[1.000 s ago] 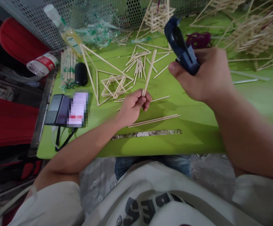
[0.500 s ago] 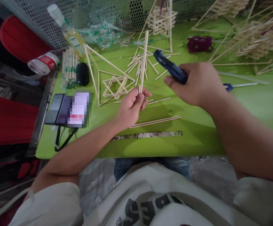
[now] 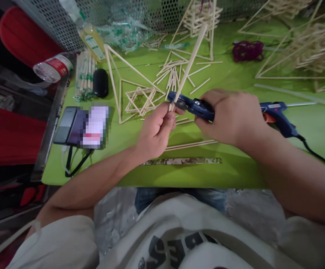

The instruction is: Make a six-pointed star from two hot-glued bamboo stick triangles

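Observation:
My left hand (image 3: 158,129) is closed, pinching a few thin wooden sticks (image 3: 192,61) near their lower ends; they point up and to the right. My right hand (image 3: 232,116) is wrapped around a dark blue plier-like hand tool (image 3: 197,106). The tool's head meets the sticks just above my left fingers; whether its jaws are closed on them I cannot tell. Below my hands lie two more sticks (image 3: 190,145) and a flat mottled strip (image 3: 179,161). Short stick pieces (image 3: 173,76) are scattered beyond my hands.
A blue glue gun (image 3: 277,112) with a cord lies at right. Stick frames (image 3: 120,99) stand left and at the back, near purple string (image 3: 248,50). At left are wrapped sticks (image 3: 83,76), a black case (image 3: 100,83), a phone (image 3: 96,125) and bottles (image 3: 93,43).
My right hand has brought the blue tool down and left to the sticks. The sticks in my left hand now lean further right. The glue gun has come into fuller view.

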`<control>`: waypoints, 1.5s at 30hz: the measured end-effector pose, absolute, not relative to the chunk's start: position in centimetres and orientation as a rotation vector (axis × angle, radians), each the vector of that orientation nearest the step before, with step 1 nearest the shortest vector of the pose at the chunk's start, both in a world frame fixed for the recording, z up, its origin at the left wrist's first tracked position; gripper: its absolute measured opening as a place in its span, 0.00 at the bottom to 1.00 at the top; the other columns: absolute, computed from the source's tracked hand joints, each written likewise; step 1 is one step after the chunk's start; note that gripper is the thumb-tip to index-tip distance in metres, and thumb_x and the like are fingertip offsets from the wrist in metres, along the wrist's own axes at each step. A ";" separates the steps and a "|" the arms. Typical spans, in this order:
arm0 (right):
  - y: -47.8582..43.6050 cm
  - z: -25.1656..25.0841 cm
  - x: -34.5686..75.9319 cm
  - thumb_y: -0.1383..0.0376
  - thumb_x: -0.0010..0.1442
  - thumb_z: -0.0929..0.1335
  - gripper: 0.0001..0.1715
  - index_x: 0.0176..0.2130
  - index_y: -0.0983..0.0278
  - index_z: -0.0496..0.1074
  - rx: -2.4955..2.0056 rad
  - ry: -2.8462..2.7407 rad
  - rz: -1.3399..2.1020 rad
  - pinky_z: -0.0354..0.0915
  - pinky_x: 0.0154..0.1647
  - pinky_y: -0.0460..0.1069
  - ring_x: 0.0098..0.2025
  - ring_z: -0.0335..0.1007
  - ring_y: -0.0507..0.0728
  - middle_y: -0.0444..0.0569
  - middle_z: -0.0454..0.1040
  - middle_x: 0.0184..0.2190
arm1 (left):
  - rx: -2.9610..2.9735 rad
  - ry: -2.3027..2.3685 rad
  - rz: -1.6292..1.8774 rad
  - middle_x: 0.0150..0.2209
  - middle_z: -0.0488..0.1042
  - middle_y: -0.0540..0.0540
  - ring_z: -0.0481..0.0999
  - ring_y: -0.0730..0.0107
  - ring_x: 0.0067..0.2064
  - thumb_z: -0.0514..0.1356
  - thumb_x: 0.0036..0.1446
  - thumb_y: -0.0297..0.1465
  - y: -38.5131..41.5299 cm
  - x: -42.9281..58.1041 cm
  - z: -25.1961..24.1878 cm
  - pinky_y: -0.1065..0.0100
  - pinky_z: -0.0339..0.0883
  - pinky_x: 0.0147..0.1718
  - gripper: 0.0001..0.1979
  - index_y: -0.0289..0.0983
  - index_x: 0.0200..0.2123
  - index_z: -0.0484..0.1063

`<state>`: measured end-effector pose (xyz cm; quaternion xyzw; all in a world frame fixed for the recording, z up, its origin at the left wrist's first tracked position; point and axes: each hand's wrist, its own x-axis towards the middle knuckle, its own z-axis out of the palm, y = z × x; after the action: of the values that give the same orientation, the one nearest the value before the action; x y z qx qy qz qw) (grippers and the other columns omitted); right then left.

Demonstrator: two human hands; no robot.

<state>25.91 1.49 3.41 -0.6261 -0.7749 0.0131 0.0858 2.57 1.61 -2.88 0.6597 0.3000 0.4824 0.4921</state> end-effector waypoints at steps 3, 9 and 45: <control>0.9 3.5 25.6 0.51 0.63 0.67 0.24 0.49 0.62 0.82 -1.853 -2.347 -0.023 0.48 0.35 0.56 0.44 0.83 0.70 0.60 0.88 0.50 | 1.686 0.756 1.178 0.30 0.66 0.51 0.65 0.69 0.28 0.59 0.85 0.54 1.8 2.4 -2.9 0.64 0.63 0.27 0.22 0.44 0.51 0.82; 0.0 4.2 25.4 0.52 0.64 0.72 0.20 0.51 0.60 0.81 -1.850 -2.320 -0.034 0.51 0.36 0.57 0.48 0.83 0.74 0.62 0.87 0.50 | 1.830 0.806 1.237 0.31 0.70 0.49 0.68 0.66 0.30 0.58 0.86 0.50 1.8 1.8 -3.3 0.60 0.65 0.32 0.19 0.44 0.49 0.82; 0.9 2.8 24.6 0.46 0.66 0.71 0.21 0.45 0.56 0.86 -1.905 -2.301 0.080 0.59 0.35 0.57 0.38 0.80 0.70 0.59 0.87 0.40 | 1.686 0.897 1.090 0.27 0.65 0.50 0.61 0.69 0.25 0.61 0.84 0.50 1.5 1.5 -1.1 0.63 0.53 0.24 0.23 0.42 0.37 0.76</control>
<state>24.64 0.91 2.76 -0.6355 -0.7679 0.0266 0.0766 1.48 1.51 -1.08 0.6832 0.3634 0.4416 0.4540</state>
